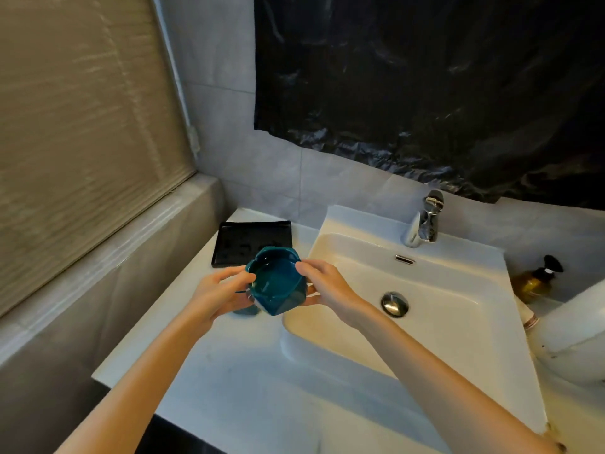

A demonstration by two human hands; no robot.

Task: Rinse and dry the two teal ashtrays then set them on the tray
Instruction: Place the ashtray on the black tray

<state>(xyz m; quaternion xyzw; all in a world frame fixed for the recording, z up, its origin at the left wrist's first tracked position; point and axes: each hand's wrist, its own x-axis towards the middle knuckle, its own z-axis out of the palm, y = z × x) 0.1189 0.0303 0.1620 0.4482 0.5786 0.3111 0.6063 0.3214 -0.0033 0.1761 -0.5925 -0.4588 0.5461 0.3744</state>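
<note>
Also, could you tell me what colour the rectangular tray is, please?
The rectangular tray is black, shown best in the head view.

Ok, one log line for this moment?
left hand, right hand: both hold teal ashtray | over counter, beside sink | black tray: no ashtray yet | faucet: no water visible

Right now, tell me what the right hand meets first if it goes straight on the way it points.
Likely the black tray, beyond the teal ashtray it already holds. The right hand points back-left. Its height above the counter is unclear.
</note>
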